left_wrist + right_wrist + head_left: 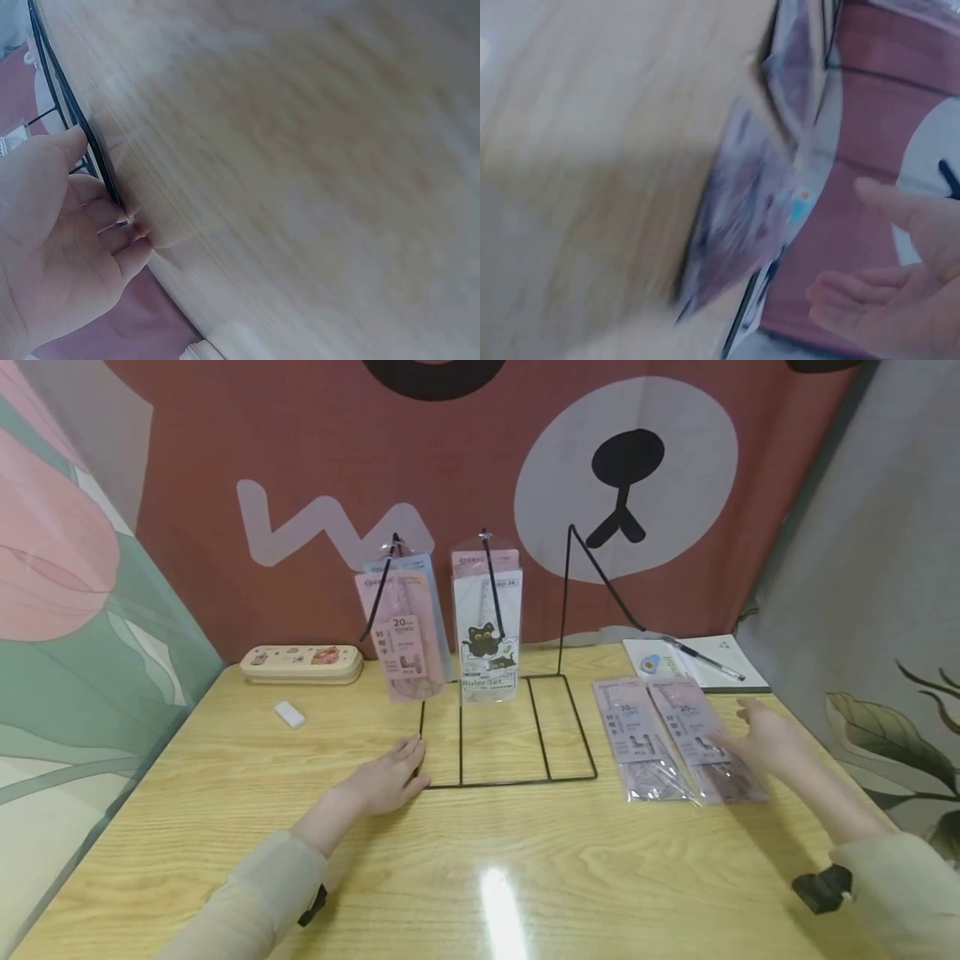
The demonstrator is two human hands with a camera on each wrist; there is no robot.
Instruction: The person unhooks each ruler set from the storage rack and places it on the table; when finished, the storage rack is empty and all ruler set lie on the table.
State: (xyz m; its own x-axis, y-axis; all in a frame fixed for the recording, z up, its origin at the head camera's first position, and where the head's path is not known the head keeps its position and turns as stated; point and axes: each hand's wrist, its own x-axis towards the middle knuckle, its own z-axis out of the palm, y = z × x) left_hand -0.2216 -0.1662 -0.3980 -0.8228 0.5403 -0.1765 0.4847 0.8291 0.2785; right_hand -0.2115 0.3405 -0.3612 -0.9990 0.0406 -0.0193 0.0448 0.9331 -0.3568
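Note:
A black wire display rack stands on the wooden table. My left hand holds its front left corner, with the thumb and fingertips at the wire in the left wrist view. From the rack's left hook hang a pink ruler set packet and a blue one behind it. On the middle hook, a white ruler set packet with black cats covers a pink one. Two pink ruler packets lie flat at the right: a left packet and a right packet. My right hand, fingers relaxed, hovers by the right packet, holding nothing.
The rack's right hook carries nothing. A cream pencil case and a white eraser are at the left. Behind the flat packets is a notebook with a pen on it. A printed cloth hangs behind the table.

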